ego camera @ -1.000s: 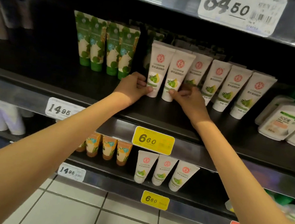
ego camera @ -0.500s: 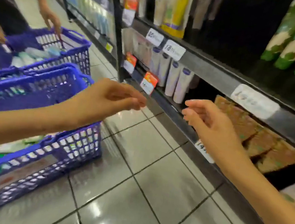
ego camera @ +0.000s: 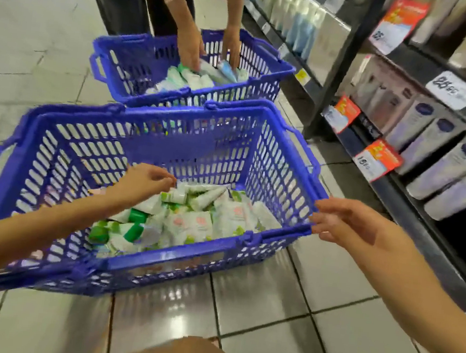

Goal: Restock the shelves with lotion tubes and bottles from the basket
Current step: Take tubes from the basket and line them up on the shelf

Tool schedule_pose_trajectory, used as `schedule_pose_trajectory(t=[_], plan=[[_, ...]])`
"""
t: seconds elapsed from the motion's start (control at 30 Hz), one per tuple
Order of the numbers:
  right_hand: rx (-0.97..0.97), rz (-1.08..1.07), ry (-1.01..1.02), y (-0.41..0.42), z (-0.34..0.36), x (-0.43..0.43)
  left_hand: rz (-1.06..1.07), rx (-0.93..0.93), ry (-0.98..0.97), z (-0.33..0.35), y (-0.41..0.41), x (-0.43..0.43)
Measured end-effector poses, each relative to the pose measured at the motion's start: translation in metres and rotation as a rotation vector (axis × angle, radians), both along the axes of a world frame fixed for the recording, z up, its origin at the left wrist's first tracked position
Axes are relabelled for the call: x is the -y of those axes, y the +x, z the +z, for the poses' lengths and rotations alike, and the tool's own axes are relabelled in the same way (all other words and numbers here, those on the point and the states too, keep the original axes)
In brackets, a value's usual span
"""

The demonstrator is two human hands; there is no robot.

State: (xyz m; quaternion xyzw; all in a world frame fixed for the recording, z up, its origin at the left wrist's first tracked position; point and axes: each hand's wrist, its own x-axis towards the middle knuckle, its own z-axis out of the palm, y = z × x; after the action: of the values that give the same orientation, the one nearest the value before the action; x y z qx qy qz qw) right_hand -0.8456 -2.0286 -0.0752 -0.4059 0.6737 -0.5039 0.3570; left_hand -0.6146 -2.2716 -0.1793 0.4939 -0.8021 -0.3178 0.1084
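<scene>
Many white, green-capped tubes (ego camera: 191, 225) fill the blue basket (ego camera: 176, 259). My left hand (ego camera: 144, 180) curls over them, hold unclear; my right hand (ego camera: 348, 224) is slack and empty beside its rim.

Both hands are coming off the shelf row worked 1.0 s ago and moving to the near basket (ego camera: 176, 252); that shelf row is out of view. Left hand (ego camera: 146, 178) is now reaching inside the basket, fingers bunching just above the lotion tubes (ego camera: 191, 224); grip not confirmable. Right hand (ego camera: 348, 227) is arriving at the basket's right front corner, fingers extending at the rim. Second person's hands (ego camera: 190, 46) are now both digging in the far basket (ego camera: 142, 47).
</scene>
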Motion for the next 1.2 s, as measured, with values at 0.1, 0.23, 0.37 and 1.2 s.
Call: schedule_pose_trajectory(t=[0.1,0.23,0.37,1.2], plan=[[-0.018,0.032,0.078,0.008,-0.003,0.044,0.021,0.012,0.069,-0.025,-0.012,0.023],[-0.058,0.124,0.244,0.015,-0.029,0.116,0.083,-0.027,0.13,-0.042,-0.019,0.039],[-0.086,0.13,0.347,0.012,-0.066,0.165,0.028,-0.018,0.162,-0.057,-0.032,0.034],[-0.864,0.694,1.09,0.02,-0.134,0.197,-0.045,0.202,0.626,-0.079,-0.101,-0.045]])
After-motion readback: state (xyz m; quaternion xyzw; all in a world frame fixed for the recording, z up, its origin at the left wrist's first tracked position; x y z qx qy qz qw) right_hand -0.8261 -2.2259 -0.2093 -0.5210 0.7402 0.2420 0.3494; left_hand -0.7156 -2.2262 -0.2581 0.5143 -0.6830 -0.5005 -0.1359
